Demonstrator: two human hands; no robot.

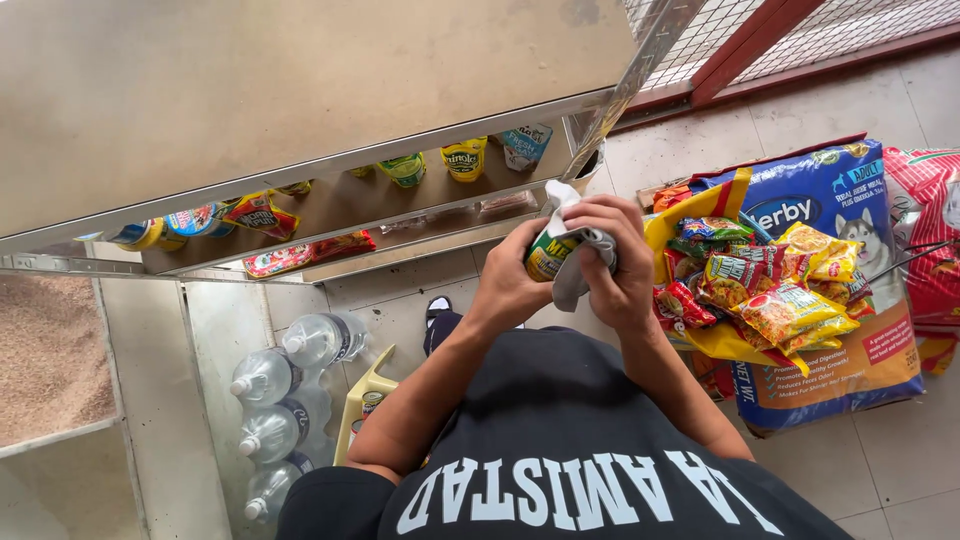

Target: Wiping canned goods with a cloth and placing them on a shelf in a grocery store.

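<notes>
My left hand [512,275] grips a small tin can [547,257] with a green and yellow label, held in front of my chest. My right hand [618,258] presses a grey-white cloth [572,270] against the can, the cloth wrapped over its top and side with a corner sticking up. Both hands meet around the can, just below the right end of a metal shelf rack [330,160].
The rack's lower shelves hold pouches and packets [262,213]. A yellow bag full of snack packets [770,285] rests on a large blue pet-food sack [850,330] at right. Several big water bottles [290,395] lie on the tiled floor at left, beside a yellow crate [362,400].
</notes>
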